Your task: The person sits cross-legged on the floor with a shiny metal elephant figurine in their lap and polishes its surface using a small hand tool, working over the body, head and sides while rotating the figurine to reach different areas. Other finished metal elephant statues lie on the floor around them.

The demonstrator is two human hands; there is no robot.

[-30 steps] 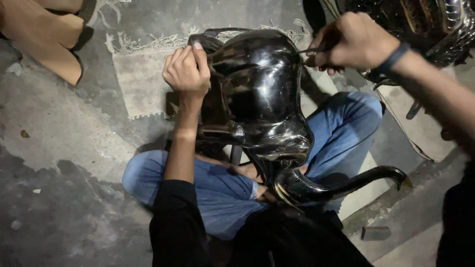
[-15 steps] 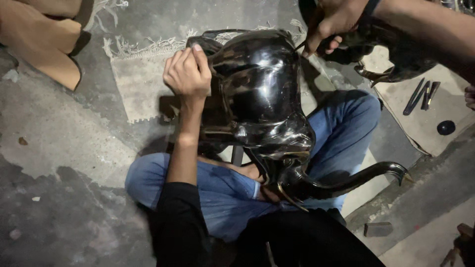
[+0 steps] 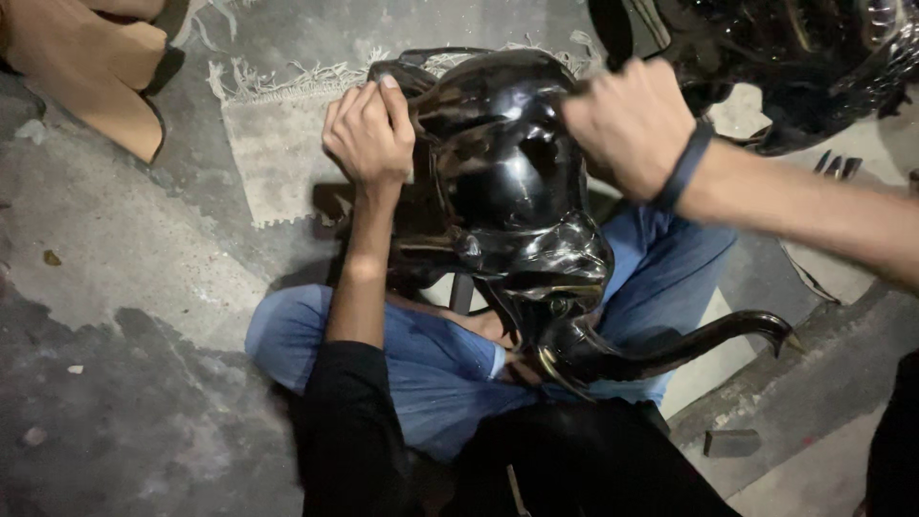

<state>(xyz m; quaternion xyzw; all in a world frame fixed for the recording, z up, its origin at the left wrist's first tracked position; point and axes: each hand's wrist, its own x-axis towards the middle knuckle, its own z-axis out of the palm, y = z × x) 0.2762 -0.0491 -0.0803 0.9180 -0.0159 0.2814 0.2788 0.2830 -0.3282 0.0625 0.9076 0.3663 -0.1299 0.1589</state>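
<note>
while it rests across the seated person's lap, the glossy black elephant figure [image 3: 517, 182] lies with its head tipped down toward the knees, its curved trunk [image 3: 670, 349] sweeping out to the right and ending in a pale tip. a thin brass-coloured band shows near the base of the trunk. jeans [image 3: 421, 364] in blue lie under the figure, legs folded on the ground.

left hand [image 3: 369, 134]: fingers curled over the figure's upper left edge, gripping it, forearm running straight up from a black sleeve [image 3: 349, 431].

right hand [image 3: 632, 124]: closed in a fist against the figure's upper right side; cannot tell whether it holds anything inside the fist. dark wristband [image 3: 687, 165] on that wrist.

beyond the figure: a small fringed mat [image 3: 278, 144] in grey lies flat on the concrete floor [image 3: 115, 287], partly under the figure. a second shiny black carved piece [image 3: 814, 67] sits at the upper right, close behind the right hand. tan cardboard [image 3: 105, 67] at the upper left corner. a small dark block [image 3: 732, 442] lies on the floor at the lower right.
</note>
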